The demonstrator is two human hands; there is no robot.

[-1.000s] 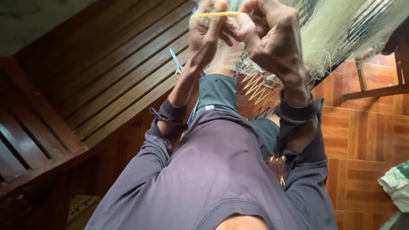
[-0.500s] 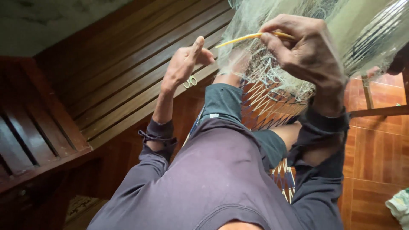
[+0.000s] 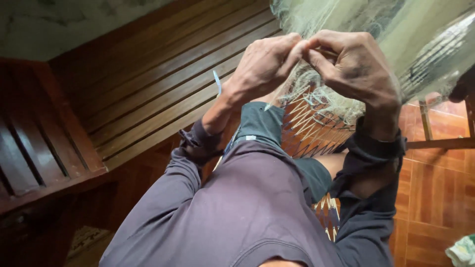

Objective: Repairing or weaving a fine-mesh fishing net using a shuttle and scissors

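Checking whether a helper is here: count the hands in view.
2. The left hand and the right hand meet at the fishing net, fingertips pinched together. Others may be hidden behind the net.

One head-worn camera looks steeply down, close over the person's chest, arms and raised knee.

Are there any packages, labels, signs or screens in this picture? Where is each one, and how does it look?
Label: a small pale rectangular tag on the dark shorts at the raised knee, below the left hand; too small to tell more.
No packages, signs or screens show.
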